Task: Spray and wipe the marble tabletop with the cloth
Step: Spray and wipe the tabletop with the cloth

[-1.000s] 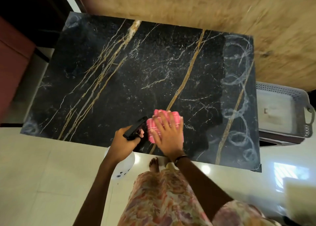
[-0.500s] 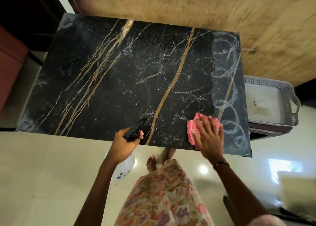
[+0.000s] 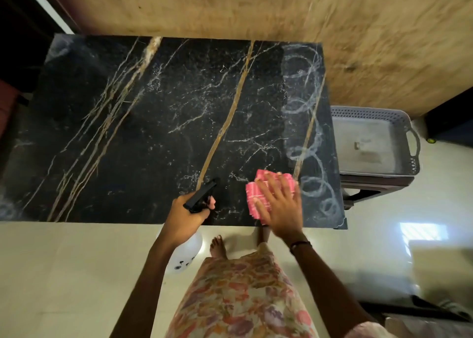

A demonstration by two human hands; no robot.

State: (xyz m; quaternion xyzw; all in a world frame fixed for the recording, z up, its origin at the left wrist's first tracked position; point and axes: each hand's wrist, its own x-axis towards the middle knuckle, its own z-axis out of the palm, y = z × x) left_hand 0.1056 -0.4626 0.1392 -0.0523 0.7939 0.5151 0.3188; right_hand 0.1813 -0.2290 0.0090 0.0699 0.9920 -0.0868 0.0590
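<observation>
The black marble tabletop [image 3: 158,122] with gold and white veins fills the middle of the head view. White looping smear marks [image 3: 305,122] run down its right strip. My right hand [image 3: 280,204] lies flat on a folded pink cloth [image 3: 256,197], pressing it on the marble near the front right edge. My left hand [image 3: 185,216] grips a spray bottle by its black trigger head [image 3: 201,197], at the front edge. The bottle's white body [image 3: 186,253] hangs below the tabletop level.
A grey plastic basket [image 3: 409,143] sits on a low stool to the right of the table. A wooden wall panel [image 3: 281,10] runs behind the table. Glossy cream floor tiles [image 3: 64,273] lie in front, where my bare foot [image 3: 217,246] stands.
My right hand slid the pink cloth rightward from the front middle toward the front right, then a little back to the left. The left hand kept the spray bottle at the front edge.
</observation>
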